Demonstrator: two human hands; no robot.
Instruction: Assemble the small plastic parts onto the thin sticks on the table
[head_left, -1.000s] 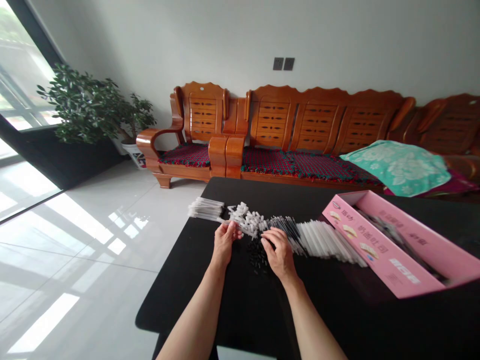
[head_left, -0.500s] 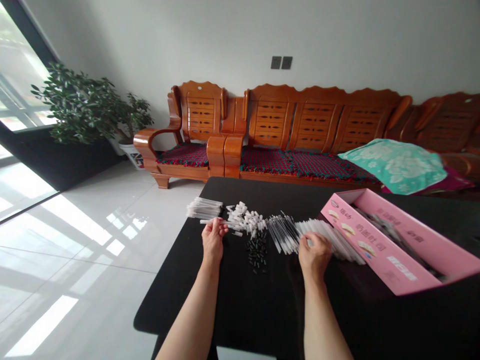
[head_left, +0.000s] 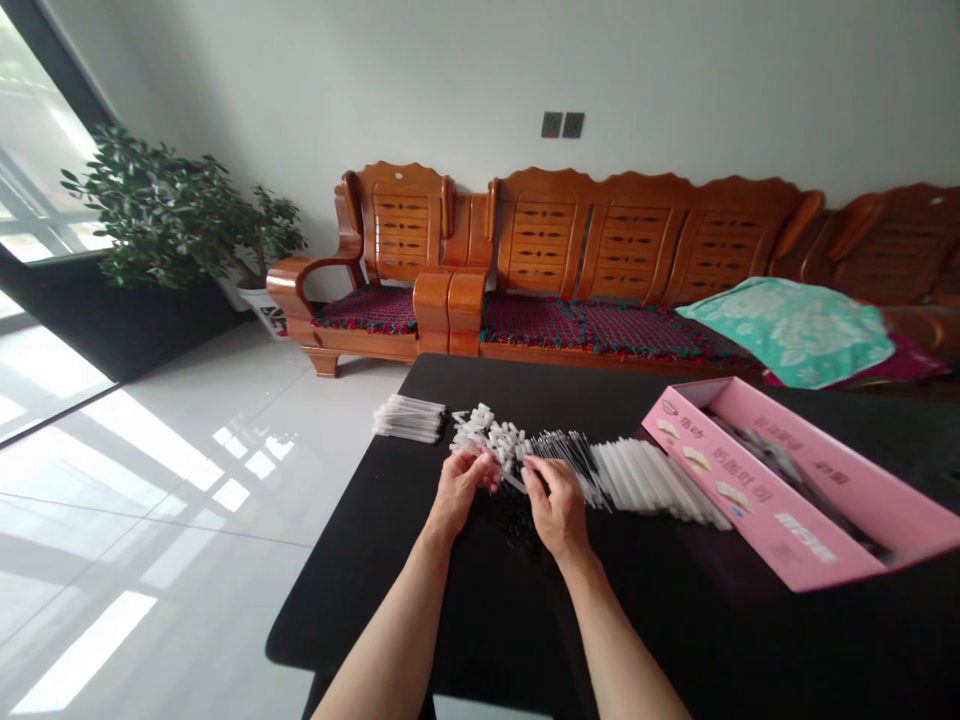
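Observation:
My left hand (head_left: pixel 459 495) pinches a thin pale plastic tube (head_left: pixel 510 480), which points right towards my right hand (head_left: pixel 555 505). The right fingers are bunched close to the tube's far end, and whatever they pinch is too small to tell. Both hands hover over a heap of small black pieces (head_left: pixel 510 520), mostly hidden beneath them. Just beyond lies a pile of small white plastic pieces (head_left: pixel 487 435). To the right are thin dark-tipped clear rods (head_left: pixel 562 460) and a fanned row of white tubes (head_left: pixel 652 487). A tight bundle of clear tubes (head_left: pixel 409 418) lies at the left.
All this lies on a black table (head_left: pixel 480 385), whose left edge drops to a glossy tile floor. An open pink cardboard box (head_left: pixel 757 480) with dark contents stands at the right. Behind are a wooden sofa (head_left: pixel 630 240), a green towel (head_left: pixel 795 330) and a potted plant (head_left: pixel 172 210).
My right hand has moved left from the white tubes to beside my left hand. The two hands now meet over the black pieces, and my left hand has turned the thin tube rightwards.

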